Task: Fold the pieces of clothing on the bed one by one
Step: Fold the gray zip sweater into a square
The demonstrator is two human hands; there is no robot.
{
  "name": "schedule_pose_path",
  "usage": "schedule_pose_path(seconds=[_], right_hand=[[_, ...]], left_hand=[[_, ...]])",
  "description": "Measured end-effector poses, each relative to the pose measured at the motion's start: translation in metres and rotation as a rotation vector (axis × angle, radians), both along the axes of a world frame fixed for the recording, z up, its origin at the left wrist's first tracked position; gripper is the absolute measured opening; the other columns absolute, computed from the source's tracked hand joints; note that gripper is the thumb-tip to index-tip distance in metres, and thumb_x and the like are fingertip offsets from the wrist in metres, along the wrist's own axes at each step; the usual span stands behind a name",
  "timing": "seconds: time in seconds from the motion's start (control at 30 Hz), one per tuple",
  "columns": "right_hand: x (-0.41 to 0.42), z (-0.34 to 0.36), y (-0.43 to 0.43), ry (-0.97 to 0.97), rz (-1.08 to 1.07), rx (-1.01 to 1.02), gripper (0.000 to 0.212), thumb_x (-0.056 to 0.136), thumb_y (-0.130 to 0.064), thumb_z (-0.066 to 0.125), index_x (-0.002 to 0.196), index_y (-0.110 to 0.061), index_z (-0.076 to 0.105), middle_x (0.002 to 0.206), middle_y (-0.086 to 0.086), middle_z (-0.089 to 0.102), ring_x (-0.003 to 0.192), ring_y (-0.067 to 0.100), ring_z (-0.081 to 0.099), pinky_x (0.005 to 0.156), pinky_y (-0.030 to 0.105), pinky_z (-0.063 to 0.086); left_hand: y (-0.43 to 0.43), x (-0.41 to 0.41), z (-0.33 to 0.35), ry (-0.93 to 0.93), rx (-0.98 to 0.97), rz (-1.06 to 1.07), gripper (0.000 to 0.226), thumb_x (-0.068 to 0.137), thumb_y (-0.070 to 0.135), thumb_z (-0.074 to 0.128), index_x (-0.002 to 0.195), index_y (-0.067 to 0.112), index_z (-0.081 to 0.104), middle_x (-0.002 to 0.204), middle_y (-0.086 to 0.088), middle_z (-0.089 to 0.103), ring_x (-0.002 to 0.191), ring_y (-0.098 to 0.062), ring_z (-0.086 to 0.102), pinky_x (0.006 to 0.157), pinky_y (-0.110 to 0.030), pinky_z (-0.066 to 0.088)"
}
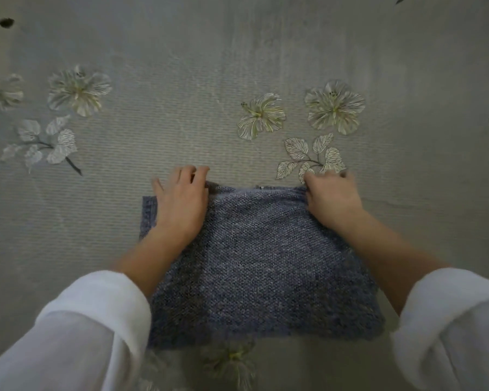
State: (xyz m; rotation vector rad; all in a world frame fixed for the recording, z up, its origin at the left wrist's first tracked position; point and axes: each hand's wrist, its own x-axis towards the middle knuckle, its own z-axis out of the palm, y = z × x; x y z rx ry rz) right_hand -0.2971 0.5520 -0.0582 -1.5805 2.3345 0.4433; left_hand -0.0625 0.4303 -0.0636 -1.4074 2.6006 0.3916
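Blue-grey knit garment (254,266), grey floral bedspread (181,80), white sleeves (96,320)

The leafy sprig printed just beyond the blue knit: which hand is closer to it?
Right. The right hand sits at the far right corner of the blue knit, its fingers reaching the leafy sprig. The left hand is at the far left corner, well apart.

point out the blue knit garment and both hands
blue knit garment (254,263): head view, middle of its top layer
left hand (181,206): head view, back of the hand
right hand (333,200): head view, back of the hand
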Motion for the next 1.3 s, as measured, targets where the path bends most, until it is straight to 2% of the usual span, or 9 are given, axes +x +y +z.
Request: schedule_pose_path(seconds=[0.1, 0.2, 0.43, 0.6, 0.77, 0.87, 1.03, 1.17, 1.3], right_hand=[[0.014, -0.014, 0.019, -0.098, -0.194, -0.28, 0.034, 0.096, -0.025, 0.049, 0.128, -0.016, 0.05, 0.136, 0.003, 0.054, 0.133, 0.02, 0.038, 0.112, 0.05, 0.01], [0.053, -0.017, 0.05, -0.296, -0.297, -0.455, 0.05, 0.096, -0.04, 0.043, 0.142, -0.02, 0.042, 0.155, -0.001, 0.031, 0.146, 0.016, 0.017, 0.114, 0.048, 0.003], [0.047, -0.062, 0.089, -0.324, -0.258, 0.003, 0.06, 0.088, -0.067, 0.001, 0.14, -0.05, -0.025, 0.153, -0.014, -0.03, 0.139, 0.008, -0.033, 0.113, 0.045, -0.022], [0.039, -0.081, 0.079, -0.275, -0.204, 0.045, 0.061, 0.09, -0.066, 0.004, 0.135, -0.05, -0.034, 0.143, -0.016, -0.043, 0.136, 0.008, -0.039, 0.106, 0.045, -0.03], [0.034, -0.069, 0.082, -0.424, -0.238, -0.09, 0.052, 0.099, -0.054, 0.017, 0.147, -0.049, -0.004, 0.153, -0.021, -0.019, 0.143, 0.004, -0.021, 0.113, 0.043, -0.017], [0.03, -0.059, 0.103, -0.324, -0.337, -0.253, 0.052, 0.099, -0.043, 0.032, 0.15, -0.039, 0.019, 0.158, -0.016, 0.004, 0.147, 0.009, 0.0, 0.115, 0.045, 0.002], [0.028, -0.058, 0.151, -0.382, -0.697, -0.24, 0.069, 0.09, -0.056, 0.049, 0.15, -0.04, 0.017, 0.16, -0.001, 0.014, 0.146, 0.022, 0.015, 0.115, 0.052, 0.013], [0.029, -0.051, 0.165, -0.601, -1.044, -0.345, 0.105, 0.069, -0.074, 0.058, 0.152, -0.024, 0.018, 0.156, 0.004, 0.026, 0.14, 0.027, 0.03, 0.113, 0.052, 0.028], [0.028, -0.041, 0.168, -0.734, -1.159, -0.383, 0.103, 0.069, -0.062, 0.07, 0.15, -0.016, 0.024, 0.152, 0.007, 0.034, 0.135, 0.03, 0.039, 0.109, 0.053, 0.035]], left_hand=[[0.043, 0.008, -0.009, 0.144, 0.056, -0.077, 0.052, 0.102, 0.042, 0.026, 0.15, 0.023, 0.019, 0.16, -0.009, 0.011, 0.148, -0.025, 0.0, 0.116, -0.054, -0.005], [0.09, 0.017, -0.019, 0.087, 0.148, -0.247, 0.057, 0.099, 0.056, 0.015, 0.152, 0.038, 0.006, 0.161, -0.003, -0.005, 0.147, -0.026, -0.014, 0.115, -0.05, -0.008], [0.099, 0.016, -0.066, -0.076, 0.214, -0.067, 0.059, 0.092, 0.064, 0.002, 0.145, 0.048, -0.018, 0.154, 0.002, -0.031, 0.138, -0.029, -0.036, 0.112, -0.056, -0.017], [0.095, 0.007, -0.079, -0.114, 0.203, -0.056, 0.06, 0.093, 0.063, 0.005, 0.144, 0.046, -0.021, 0.151, 0.001, -0.037, 0.138, -0.029, -0.036, 0.11, -0.055, -0.019], [0.089, 0.005, -0.066, -0.11, 0.327, -0.055, 0.061, 0.092, 0.064, 0.006, 0.142, 0.049, -0.025, 0.151, 0.002, -0.039, 0.133, -0.025, -0.044, 0.111, -0.054, -0.02], [0.097, 0.015, -0.05, 0.021, 0.279, -0.079, 0.064, 0.092, 0.068, 0.009, 0.145, 0.045, -0.019, 0.154, 0.0, -0.032, 0.138, -0.02, -0.037, 0.113, -0.045, -0.021], [0.125, 0.05, -0.051, -0.057, 0.256, -0.116, 0.061, 0.091, 0.069, 0.003, 0.144, 0.049, -0.018, 0.154, 0.008, -0.033, 0.14, -0.015, -0.034, 0.116, -0.045, -0.015], [0.119, 0.043, -0.052, -0.021, 0.242, -0.048, 0.059, 0.094, 0.063, 0.013, 0.144, 0.049, -0.015, 0.154, 0.006, -0.031, 0.138, -0.016, -0.036, 0.115, -0.043, -0.017], [0.105, 0.063, -0.04, 0.03, 0.169, 0.089, 0.065, 0.095, 0.058, 0.023, 0.146, 0.045, -0.014, 0.155, 0.003, -0.027, 0.142, -0.019, -0.028, 0.113, -0.044, -0.016]])
